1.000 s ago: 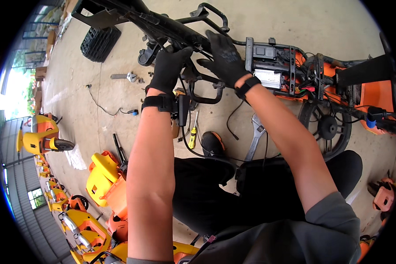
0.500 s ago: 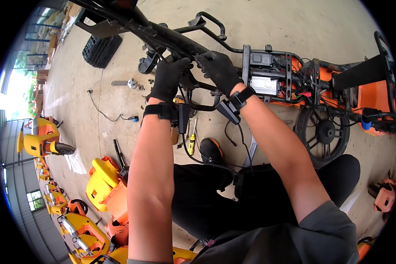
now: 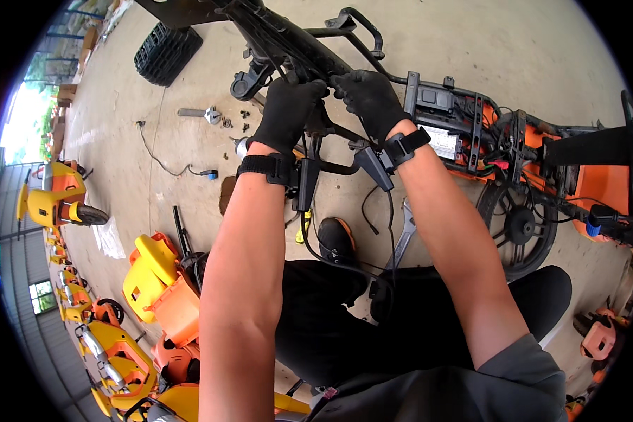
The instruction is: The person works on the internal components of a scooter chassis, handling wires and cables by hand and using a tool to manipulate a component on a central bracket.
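My left hand (image 3: 288, 112) and my right hand (image 3: 367, 100), both in black gloves, meet at the underside of a black scooter frame tube (image 3: 299, 46). The fingers of each are curled in a pinch, a small gap between the two fists. Whatever they grip is hidden by the gloves; thin dark cables run along the tube close by. To the right, the frame continues into an open scooter body holding a silver box (image 3: 439, 143) and bundled wires. Below that body shows a black spoked wheel (image 3: 519, 226).
On the concrete floor lie an adjustable wrench (image 3: 209, 114), a cable with a blue connector (image 3: 211, 174), a large spanner (image 3: 402, 235) and a yellow-handled screwdriver (image 3: 303, 226). A black ribbed plastic part (image 3: 167, 55) rests at upper left. Yellow and orange scooter panels (image 3: 160, 271) lie at left.
The whole view has shifted a little, with the frame and wheel appearing further right. Both hands stay closed at the tube, and the screwdriver is now mostly hidden behind my left wrist strap.
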Motion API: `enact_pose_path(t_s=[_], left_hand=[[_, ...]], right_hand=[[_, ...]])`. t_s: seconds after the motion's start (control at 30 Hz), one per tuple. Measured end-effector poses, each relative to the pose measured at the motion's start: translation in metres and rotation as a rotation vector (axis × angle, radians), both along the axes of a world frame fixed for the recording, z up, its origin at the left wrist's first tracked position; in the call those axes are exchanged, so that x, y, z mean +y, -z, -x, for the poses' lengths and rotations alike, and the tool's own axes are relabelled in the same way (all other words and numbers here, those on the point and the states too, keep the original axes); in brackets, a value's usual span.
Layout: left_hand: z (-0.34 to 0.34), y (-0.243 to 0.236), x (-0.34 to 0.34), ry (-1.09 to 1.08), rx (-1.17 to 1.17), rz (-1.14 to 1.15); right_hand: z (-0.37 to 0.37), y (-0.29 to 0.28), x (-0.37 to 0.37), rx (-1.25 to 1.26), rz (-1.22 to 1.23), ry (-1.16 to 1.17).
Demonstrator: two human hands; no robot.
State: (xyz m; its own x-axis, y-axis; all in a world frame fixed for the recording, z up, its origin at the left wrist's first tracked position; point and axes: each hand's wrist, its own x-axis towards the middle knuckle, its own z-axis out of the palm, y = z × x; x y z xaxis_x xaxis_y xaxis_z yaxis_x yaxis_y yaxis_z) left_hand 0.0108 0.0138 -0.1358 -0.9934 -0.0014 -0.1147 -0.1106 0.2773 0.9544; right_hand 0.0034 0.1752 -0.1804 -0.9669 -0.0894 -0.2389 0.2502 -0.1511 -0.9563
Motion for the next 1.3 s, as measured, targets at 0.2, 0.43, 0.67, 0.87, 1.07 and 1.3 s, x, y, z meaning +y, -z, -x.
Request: enact_pose_path(t_s=[0.2, 0.43, 0.67, 0.87, 1.07, 1.3], left_hand=[[-0.002, -0.002, 0.003, -0.031, -0.004, -0.012], [-0.002, 0.0, -0.001, -0.022, -0.016, -0.031], [-0.003, -0.003, 0.003, -0.043, -0.017, 0.004], [0.004, 0.005, 0.001, 0.002, -0.006, 0.006], [0.008, 0.002, 0.007, -0.048, -0.093, 0.072], [0.004, -0.007, 0.008, -0.004, -0.12, 0.195]], right_hand=[[0.0, 0.012, -0.001, 0.056, 0.028, 0.005], [-0.007, 0.013, 0.001, 0.063, 0.063, -0.01], [0.001, 0.029, 0.009, 0.129, 0.077, -0.068], [0.016, 0.038, 0.048, 0.069, 0.026, -0.216], [0.008, 0.015, 0.037, 0.192, -0.114, -0.18], [0.002, 0.011, 0.028, 0.126, -0.072, -0.172]])
